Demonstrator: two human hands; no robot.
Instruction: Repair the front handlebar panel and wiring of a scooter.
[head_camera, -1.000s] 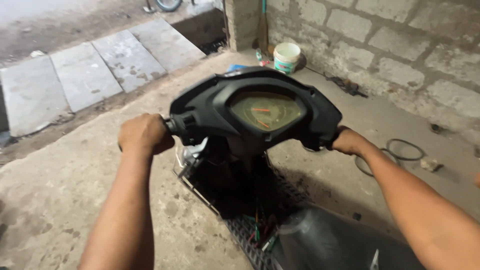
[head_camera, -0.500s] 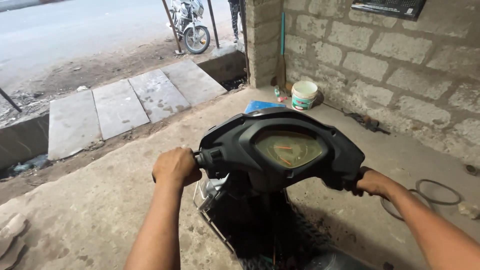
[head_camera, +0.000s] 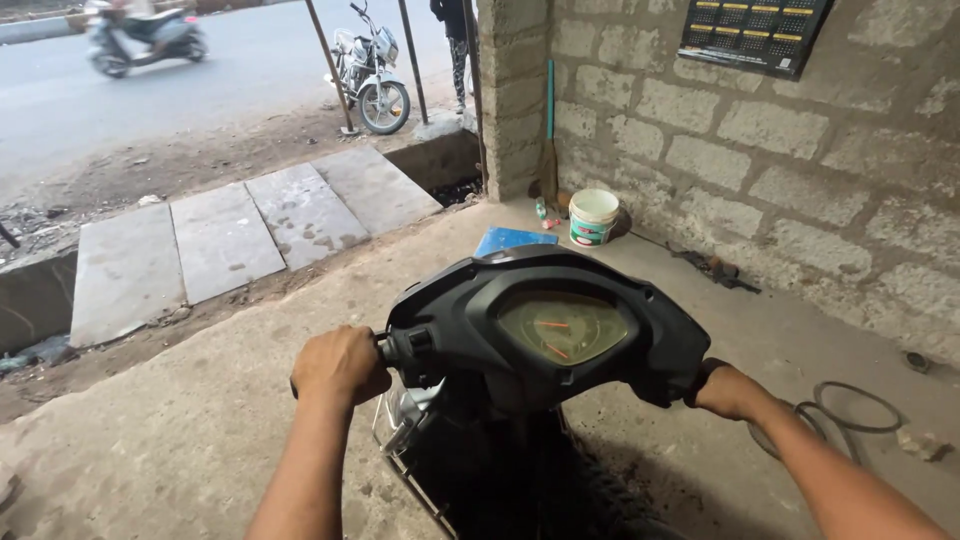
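A black scooter handlebar head (head_camera: 545, 325) with a yellowed round gauge fills the lower middle of the view. My left hand (head_camera: 340, 365) is closed around the left handlebar grip. On the opposite side my right hand (head_camera: 725, 388) wraps the right handlebar grip, mostly hidden behind the black cowl. Below the bars the scooter's stripped front frame (head_camera: 420, 450) shows bare metal and wires.
A block wall (head_camera: 780, 150) runs along the right, with a white bucket (head_camera: 593, 217), a broom and a blue sheet (head_camera: 512, 240) at its foot. Concrete slabs (head_camera: 240, 235) bridge a drain toward the road. A parked motorcycle (head_camera: 372, 70) stands ahead; wire loops (head_camera: 850, 408) lie at right.
The view has lifted and the scooter has moved toward the slabs; the road, parked motorcycle and a passing scooter have come into sight. Both hands stay on the grips.
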